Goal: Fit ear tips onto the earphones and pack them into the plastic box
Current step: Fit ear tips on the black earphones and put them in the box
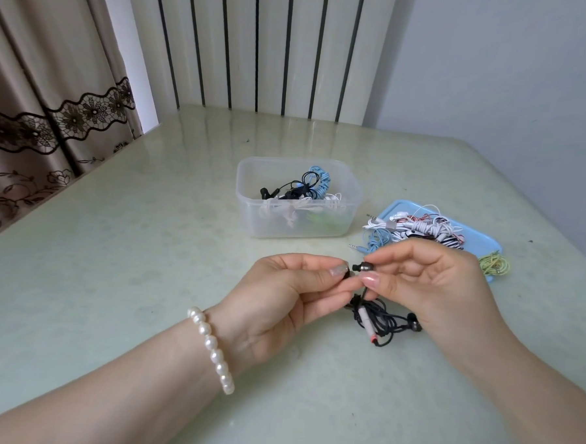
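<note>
My right hand [430,290] pinches a dark metal earbud [364,267] between thumb and forefinger, nozzle pointing left. My left hand [281,296] pinches a small dark ear tip [347,275] right at that nozzle. The earphone's black cable [381,320] hangs bundled below, with a white inline remote [364,319] and the second earbud [413,323] by my right palm. A clear plastic box [248,199] stands beyond my hands, holding several coiled earphones [303,191].
A light blue tray [394,206] at the right carries a heap of tangled earphones [420,228]. A yellow-green coiled earphone [493,264] lies at its near corner. The pale green table [130,247] meets a radiator and curtain at the back.
</note>
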Tool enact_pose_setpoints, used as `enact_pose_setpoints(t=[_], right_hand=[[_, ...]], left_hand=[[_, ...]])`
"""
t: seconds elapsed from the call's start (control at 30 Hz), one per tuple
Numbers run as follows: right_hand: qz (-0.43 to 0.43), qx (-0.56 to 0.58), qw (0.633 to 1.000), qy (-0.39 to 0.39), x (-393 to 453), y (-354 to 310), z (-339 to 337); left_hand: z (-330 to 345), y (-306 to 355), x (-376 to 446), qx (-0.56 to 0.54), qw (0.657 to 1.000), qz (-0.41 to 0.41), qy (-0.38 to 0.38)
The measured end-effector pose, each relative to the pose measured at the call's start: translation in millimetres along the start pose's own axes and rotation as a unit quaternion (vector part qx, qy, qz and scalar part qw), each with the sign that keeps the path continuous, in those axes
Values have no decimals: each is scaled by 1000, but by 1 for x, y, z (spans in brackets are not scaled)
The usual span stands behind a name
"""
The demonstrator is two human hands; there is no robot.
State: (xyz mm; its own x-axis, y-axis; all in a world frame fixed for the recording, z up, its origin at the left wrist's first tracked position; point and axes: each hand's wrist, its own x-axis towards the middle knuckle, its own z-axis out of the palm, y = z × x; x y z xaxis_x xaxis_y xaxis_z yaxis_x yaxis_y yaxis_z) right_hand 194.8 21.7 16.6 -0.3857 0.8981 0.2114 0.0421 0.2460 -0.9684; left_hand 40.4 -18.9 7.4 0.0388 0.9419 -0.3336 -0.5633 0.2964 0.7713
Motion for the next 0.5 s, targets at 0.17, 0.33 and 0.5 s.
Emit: enact_pose_setpoints(t=[0.17,0.33,0.5], right_hand=[[-15,-1,1000,9,-3,3,4],[-13,26,999,28,-2,0,5],[10,53,998,30,-2,0,1]], left_hand=[[0,-3,0,51,998,32,15],[3,-3,-1,23,999,36,0],[4,0,-3,-11,999,31,-6]])
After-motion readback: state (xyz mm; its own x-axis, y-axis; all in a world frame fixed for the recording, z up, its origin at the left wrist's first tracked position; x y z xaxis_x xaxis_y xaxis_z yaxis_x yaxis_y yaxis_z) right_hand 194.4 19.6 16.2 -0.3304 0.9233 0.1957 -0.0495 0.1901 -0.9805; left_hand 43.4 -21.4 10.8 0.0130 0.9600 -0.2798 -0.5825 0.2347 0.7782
